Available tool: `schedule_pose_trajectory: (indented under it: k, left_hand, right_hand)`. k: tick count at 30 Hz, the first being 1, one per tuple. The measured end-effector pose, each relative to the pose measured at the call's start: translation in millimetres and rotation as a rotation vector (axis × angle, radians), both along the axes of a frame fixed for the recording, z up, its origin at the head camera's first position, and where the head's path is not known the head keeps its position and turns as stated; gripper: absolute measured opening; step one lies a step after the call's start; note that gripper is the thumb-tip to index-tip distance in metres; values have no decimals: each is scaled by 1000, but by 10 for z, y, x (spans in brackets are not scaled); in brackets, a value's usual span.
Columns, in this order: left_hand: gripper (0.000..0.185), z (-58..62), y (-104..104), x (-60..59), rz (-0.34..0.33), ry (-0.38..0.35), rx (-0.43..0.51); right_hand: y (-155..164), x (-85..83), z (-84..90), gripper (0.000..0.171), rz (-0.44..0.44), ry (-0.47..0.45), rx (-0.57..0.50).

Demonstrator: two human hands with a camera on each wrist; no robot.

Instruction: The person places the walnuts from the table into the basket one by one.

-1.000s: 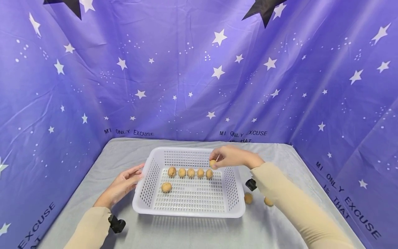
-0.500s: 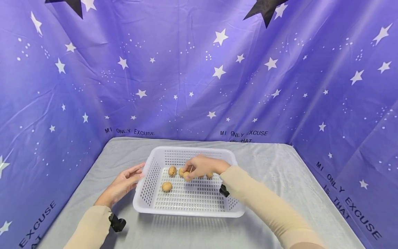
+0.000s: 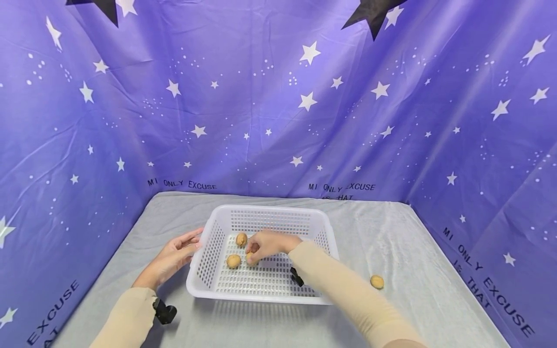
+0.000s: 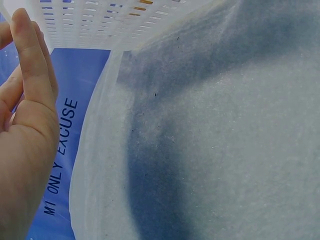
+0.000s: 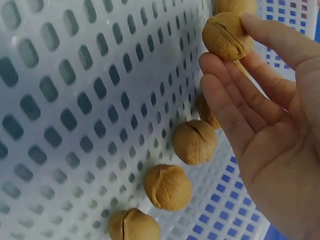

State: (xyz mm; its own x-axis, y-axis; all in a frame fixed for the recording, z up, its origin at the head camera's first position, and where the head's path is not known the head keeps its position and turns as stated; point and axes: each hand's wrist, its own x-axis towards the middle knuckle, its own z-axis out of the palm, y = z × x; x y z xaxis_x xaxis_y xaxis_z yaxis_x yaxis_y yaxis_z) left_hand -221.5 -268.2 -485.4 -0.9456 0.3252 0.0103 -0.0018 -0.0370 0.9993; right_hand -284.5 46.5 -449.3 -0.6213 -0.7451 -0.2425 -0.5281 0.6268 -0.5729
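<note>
The right hand point(image 3: 266, 244) reaches in over the near right wall of the white perforated plastic basket point(image 3: 324, 232), forearm in a beige sleeve slanting across the rim. Its grip pinches a tan, wrinkled walnut point(image 5: 229, 36) between thumb and fingertips, low over the basket floor, just right of a lone walnut point(image 3: 233, 261) lying in the front left part. The wrist view shows the held walnut's seam and rough shell, with three more walnuts point(image 5: 168, 186) lying in a row on the slotted floor beside the palm. The left hand point(image 3: 174, 256) rests with straight, relaxed fingers point(image 4: 31, 55) against the basket's left outer wall, grip spread and holding nothing. One stray walnut point(image 3: 376, 282) lies on the grey cloth-covered bench point(image 3: 391, 241), well right of the basket.
</note>
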Motion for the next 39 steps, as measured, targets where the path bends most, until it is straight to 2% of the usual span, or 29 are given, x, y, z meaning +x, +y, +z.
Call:
schedule_pose_trajectory:
  k: [9,21,25,32,35,39]
  left_hand:
    - [60,2,0,3,0,2,4]
    - [59,-1,-2,5,-6,15,1]
    - [59,-9,-3,10,-10,15,-8]
    - [59,-12,-18,25,19,-18,-18]
    - [59,-15,-21,14,7,-8,-23]
    - [59,-21,-14,-8,6,-5,-16]
  right_hand:
    - [-53,47,-23,30,-4,10,31]
    - [-5,66,83,33,-12,10,52]
    - [69,71,194,34,-14,12,35]
    - [265,54,499,37,4,37,-1]
    - [388,56,636,38,-18,36,-8]
    - [593,63,764,35,-29,88,-14]
